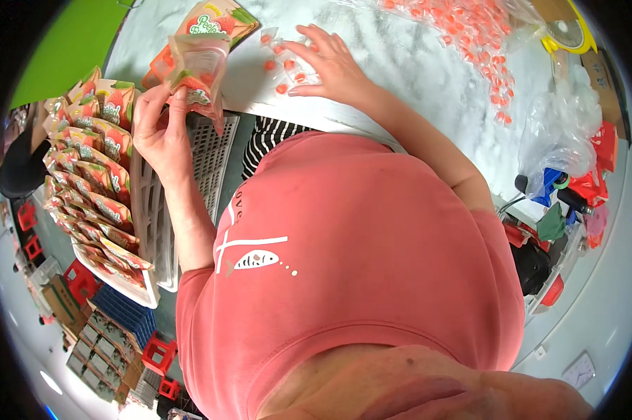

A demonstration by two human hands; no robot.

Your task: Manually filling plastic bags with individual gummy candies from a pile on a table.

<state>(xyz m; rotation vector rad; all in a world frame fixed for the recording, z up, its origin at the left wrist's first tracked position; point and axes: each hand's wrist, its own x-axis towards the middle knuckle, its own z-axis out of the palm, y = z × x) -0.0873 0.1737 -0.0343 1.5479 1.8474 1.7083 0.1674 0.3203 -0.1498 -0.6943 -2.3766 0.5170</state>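
Note:
My left hand [163, 133] pinches the edge of a printed pouch [202, 66] between thumb and fingers. The pouch stands over the near edge of the table, and its upper part looks clear. To its right, my right hand [335, 71] is spread with bent fingers over a few small wrapped red candies [281, 89] on the tabletop. The fingertips are close to the candies; whether they touch them I cannot tell. Behind the held pouch lie more flat printed pouches [242, 19], overlapping one another.
A big heap of wrapped red candies [463, 31] covers the far table [400, 56]. On my left, a white crate [148, 210] holds rows of filled pouches [95, 168]. A yellow scale [568, 31] sits far right, near clear plastic bags [564, 126]. Red stools [158, 353] stand on the floor.

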